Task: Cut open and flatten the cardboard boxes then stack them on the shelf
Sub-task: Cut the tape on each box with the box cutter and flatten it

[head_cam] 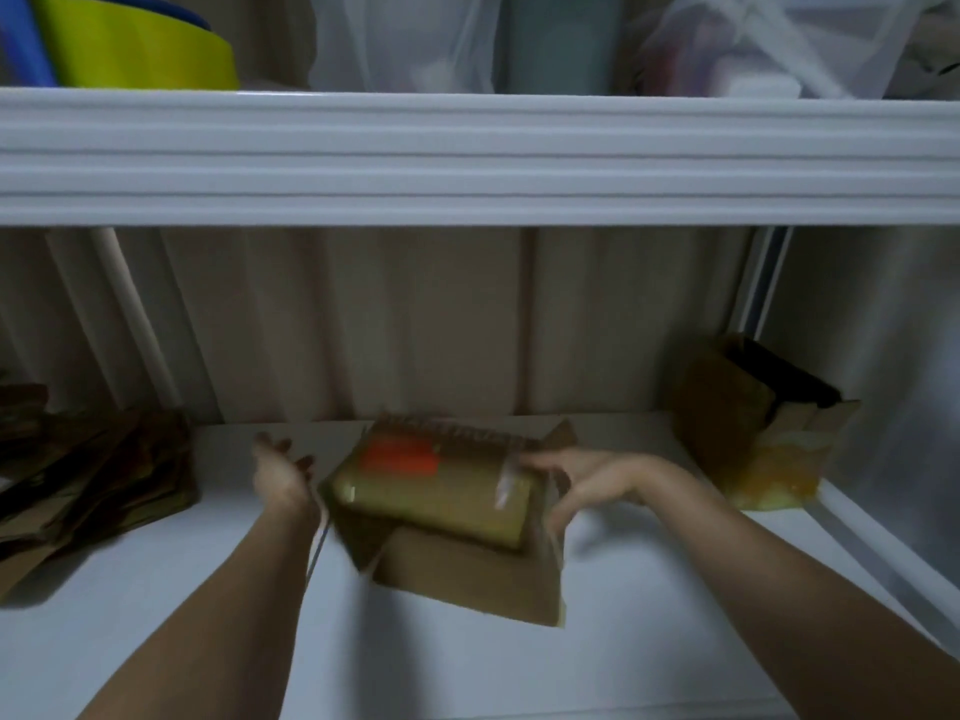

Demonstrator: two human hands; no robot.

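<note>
A flattened brown cardboard box (447, 517) with glossy tape and an orange label lies on the white shelf (156, 641), its flaps spread toward me. My left hand (280, 472) hovers just left of the box, fingers apart, palm turned inward, holding nothing. My right hand (582, 483) is at the box's right edge, fingers spread and touching or nearly touching the cardboard; blur hides whether it grips. A thin dark line runs down beside my left wrist; I cannot tell what it is.
A pile of dark brown flattened paper or cardboard (88, 491) lies at the left of the shelf. An upright open box (753, 423) with yellow tape stands at the right back. The upper shelf rail (467, 158) spans overhead, with a yellow tub and plastic bags above.
</note>
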